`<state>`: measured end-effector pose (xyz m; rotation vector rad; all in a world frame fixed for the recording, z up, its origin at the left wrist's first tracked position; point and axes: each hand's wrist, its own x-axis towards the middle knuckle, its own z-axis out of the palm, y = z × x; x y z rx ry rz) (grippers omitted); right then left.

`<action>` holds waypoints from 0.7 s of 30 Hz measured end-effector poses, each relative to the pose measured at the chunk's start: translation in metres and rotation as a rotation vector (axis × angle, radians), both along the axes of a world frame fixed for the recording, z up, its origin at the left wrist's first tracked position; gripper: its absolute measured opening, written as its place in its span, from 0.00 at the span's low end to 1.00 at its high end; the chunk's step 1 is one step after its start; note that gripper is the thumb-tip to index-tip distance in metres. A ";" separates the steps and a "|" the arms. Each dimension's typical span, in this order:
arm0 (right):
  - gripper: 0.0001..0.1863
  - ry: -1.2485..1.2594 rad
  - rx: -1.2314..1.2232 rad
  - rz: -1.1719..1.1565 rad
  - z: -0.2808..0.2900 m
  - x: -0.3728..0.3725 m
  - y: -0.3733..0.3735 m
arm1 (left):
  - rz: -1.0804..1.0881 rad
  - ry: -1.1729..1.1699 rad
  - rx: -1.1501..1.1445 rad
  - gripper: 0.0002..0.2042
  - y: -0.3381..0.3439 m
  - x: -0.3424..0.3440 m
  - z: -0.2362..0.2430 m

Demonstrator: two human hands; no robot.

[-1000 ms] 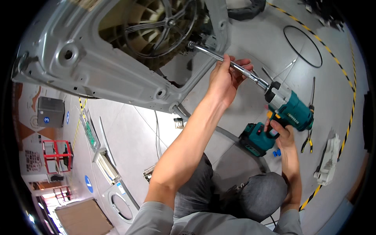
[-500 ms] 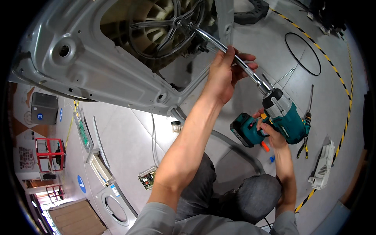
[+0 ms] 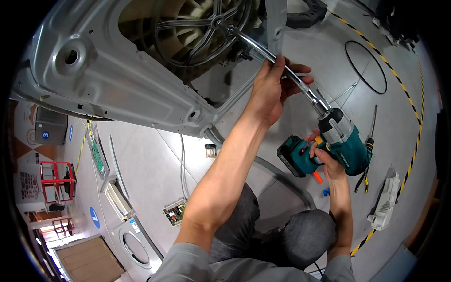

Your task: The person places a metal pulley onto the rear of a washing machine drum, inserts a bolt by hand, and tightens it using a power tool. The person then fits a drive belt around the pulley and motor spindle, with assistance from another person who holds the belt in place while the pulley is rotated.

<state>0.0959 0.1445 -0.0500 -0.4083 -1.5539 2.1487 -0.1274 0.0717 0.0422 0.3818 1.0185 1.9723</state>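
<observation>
My left hand (image 3: 272, 94) is wrapped around a long chrome extension bar (image 3: 305, 89), its fingertips partly raised on the far side. The bar runs from a teal and silver cordless impact wrench (image 3: 345, 141) up to the hub (image 3: 218, 22) of a spoked pulley wheel (image 3: 188, 23), inside the opening of a grey metal appliance cabinet (image 3: 94, 70). My right hand (image 3: 326, 160) grips the wrench by its handle, thumb near the trigger. The battery base (image 3: 293, 155) points left.
Around me on the floor lie a black belt (image 3: 366, 80), pliers (image 3: 362, 181), a screwdriver (image 3: 372, 129), a white plastic housing (image 3: 383, 202), a circuit board (image 3: 174, 214), a grey hose (image 3: 277, 171) and a round-holed front panel (image 3: 148, 244). A red cart (image 3: 56, 185) stands at left.
The bar's far end has moved up and left onto the pulley's hub. The wrench has turned, its battery swinging left, then shifted slightly downward. Both hands keep their holds.
</observation>
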 end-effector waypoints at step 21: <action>0.25 -0.434 0.867 -0.072 0.007 0.015 0.034 | 0.036 -0.060 0.118 0.16 -0.002 -0.008 -0.006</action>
